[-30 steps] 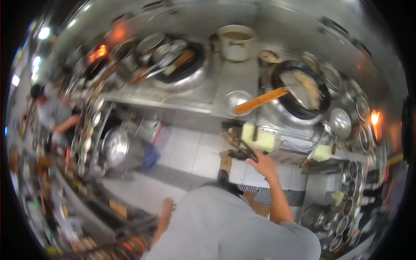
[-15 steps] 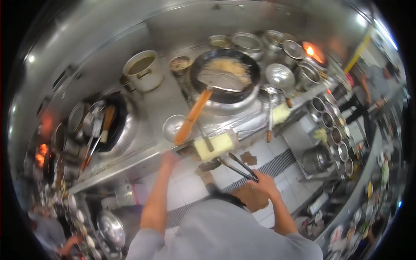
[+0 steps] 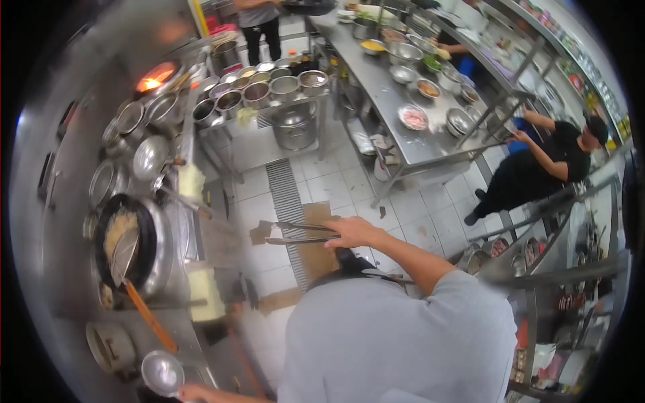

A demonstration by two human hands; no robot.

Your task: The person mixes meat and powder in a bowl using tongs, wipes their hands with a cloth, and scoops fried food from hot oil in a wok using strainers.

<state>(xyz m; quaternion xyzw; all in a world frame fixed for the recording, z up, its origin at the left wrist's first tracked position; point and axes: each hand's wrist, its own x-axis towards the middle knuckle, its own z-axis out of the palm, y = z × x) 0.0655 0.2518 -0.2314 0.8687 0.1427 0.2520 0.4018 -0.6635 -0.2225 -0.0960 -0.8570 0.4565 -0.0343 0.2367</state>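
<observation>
Tongs hang in the air over the floor, in the right hand, whose fingers are wrapped round one end; the two prongs stand apart, and nothing can be made out pinched between their tips. On the other side, the left hand is low at the stove counter, touching or just beside a metal bowl; its fingers are too blurred and cut off to tell whether they grasp the rim. As for progress, the cooking looks partly done: pale food lies in the black wok, with a strainer resting over part of it and its wooden handle reaching out across the counter toward the bowl. Neither hand is at the wok, and no food can be made out in the tongs. So the tongs are in hand, the food is in the pan, and lifting it out appears not done; how cooked it is, and how much work is left, cannot be told from here.
</observation>
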